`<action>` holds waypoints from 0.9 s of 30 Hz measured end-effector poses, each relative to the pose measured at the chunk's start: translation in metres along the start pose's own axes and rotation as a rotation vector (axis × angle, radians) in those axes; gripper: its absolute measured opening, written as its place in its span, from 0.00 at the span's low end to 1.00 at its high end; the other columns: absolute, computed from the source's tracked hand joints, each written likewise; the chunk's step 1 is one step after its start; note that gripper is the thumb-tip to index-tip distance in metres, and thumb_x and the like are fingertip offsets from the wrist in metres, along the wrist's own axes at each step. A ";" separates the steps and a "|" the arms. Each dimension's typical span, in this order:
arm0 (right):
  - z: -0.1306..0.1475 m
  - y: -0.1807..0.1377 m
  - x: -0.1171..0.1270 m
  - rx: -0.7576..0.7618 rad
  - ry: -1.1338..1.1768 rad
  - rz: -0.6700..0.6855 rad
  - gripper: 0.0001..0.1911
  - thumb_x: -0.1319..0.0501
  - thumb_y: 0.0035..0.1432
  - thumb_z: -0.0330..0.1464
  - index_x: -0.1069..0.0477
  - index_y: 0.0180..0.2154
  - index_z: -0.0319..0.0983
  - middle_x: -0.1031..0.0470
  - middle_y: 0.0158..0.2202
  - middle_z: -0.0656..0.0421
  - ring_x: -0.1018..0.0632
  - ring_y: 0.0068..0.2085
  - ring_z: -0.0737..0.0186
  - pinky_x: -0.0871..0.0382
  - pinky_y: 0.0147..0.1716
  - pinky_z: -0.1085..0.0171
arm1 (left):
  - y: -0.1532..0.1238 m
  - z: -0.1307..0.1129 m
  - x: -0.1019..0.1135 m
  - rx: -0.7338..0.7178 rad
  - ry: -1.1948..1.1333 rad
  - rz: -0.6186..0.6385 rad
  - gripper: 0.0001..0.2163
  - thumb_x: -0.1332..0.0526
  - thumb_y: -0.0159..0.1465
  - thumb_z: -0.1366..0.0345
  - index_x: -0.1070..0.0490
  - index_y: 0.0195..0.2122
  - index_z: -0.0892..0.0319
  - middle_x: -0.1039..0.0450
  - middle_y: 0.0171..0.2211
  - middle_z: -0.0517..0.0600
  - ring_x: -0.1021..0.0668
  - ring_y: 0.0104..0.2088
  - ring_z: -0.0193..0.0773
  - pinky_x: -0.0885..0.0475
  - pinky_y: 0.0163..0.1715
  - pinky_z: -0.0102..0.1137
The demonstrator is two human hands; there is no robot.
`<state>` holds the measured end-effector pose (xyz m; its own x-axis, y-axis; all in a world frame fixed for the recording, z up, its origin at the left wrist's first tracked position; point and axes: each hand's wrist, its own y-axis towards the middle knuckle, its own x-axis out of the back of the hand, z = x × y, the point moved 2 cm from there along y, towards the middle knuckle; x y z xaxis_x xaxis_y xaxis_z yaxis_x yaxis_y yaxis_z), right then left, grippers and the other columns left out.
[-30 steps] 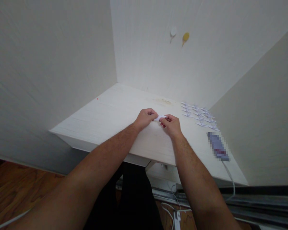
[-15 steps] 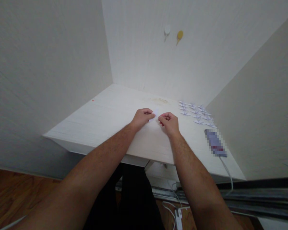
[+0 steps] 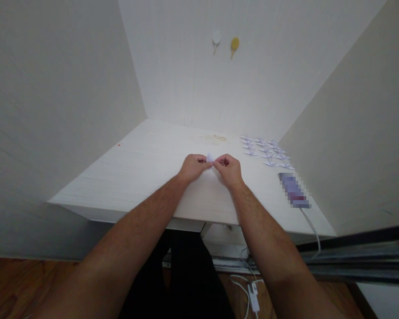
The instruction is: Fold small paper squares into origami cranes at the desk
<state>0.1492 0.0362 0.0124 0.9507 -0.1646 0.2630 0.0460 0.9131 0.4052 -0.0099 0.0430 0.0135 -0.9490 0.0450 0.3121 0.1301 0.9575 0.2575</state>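
Note:
A small piece of folded white paper (image 3: 209, 157) is pinched between my two hands, just above the white desk (image 3: 146, 177). My left hand (image 3: 194, 167) grips it from the left with thumb and fingers. From the other side, the fingertips of my right hand (image 3: 228, 168) close on its right edge and meet the left thumb. Most of the paper is covered by my fingers, so its exact folds cannot be made out. Several folded paper cranes (image 3: 267, 155) stand in rows toward the back right of the desk.
A phone (image 3: 294, 190) with a blurred screen lies at the desk's right side, and a white cable (image 3: 311, 226) runs from it over the front edge. Walls enclose the desk. Two hooks, one white (image 3: 216, 37) and one yellow (image 3: 235, 44), are on the back wall. A power strip (image 3: 253, 297) lies below.
My right hand has come in to the left and now pinches the paper beside my left thumb; before, it was apart from it. The camera view has shifted slightly.

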 end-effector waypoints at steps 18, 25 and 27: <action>0.000 -0.001 0.000 0.076 -0.060 -0.056 0.08 0.36 0.49 0.35 0.23 0.30 0.38 0.22 0.27 0.59 0.25 0.28 0.64 0.31 0.31 0.65 | 0.002 0.001 -0.003 0.124 -0.084 -0.055 0.08 0.36 0.53 0.63 0.30 0.23 0.62 0.23 0.23 0.52 0.27 0.18 0.31 0.34 0.18 0.26; -0.004 0.000 0.000 0.153 -0.091 -0.068 0.10 0.36 0.51 0.34 0.20 0.36 0.40 0.19 0.33 0.57 0.22 0.32 0.63 0.27 0.36 0.63 | 0.001 -0.002 -0.002 0.117 -0.051 -0.064 0.11 0.37 0.55 0.60 0.29 0.23 0.63 0.22 0.25 0.53 0.26 0.19 0.31 0.34 0.19 0.26; -0.004 0.000 0.000 0.202 -0.106 -0.061 0.09 0.36 0.52 0.33 0.20 0.36 0.41 0.19 0.34 0.57 0.21 0.33 0.62 0.27 0.37 0.63 | 0.000 -0.003 -0.002 0.122 -0.054 -0.065 0.10 0.37 0.55 0.60 0.28 0.24 0.63 0.22 0.25 0.54 0.26 0.19 0.31 0.33 0.19 0.26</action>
<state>0.1508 0.0381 0.0087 0.9101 -0.2653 0.3182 0.0305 0.8089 0.5871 -0.0072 0.0422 0.0155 -0.9688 -0.0061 0.2476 0.0350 0.9863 0.1613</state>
